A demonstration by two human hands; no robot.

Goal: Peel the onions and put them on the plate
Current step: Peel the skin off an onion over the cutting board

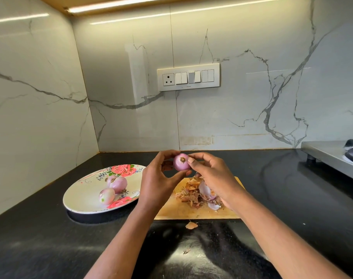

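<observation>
A small pink peeled onion (181,162) is held up over the back of the wooden cutting board (191,212), root end facing me. My left hand (158,178) grips it from the left with thumb below and fingers behind. My right hand (213,176) pinches its right side with thumb and fingertips. Two peeled onions (118,184) (106,195) lie on the white flowered plate (81,200) at the left. A heap of dry onion skins (195,195) lies on the board under my right hand.
The black counter (50,248) runs to marble walls at the left and back. A loose piece of skin (191,225) lies in front of the board. A steel stove (332,156) stands at the far right. A switch panel (188,77) is on the back wall.
</observation>
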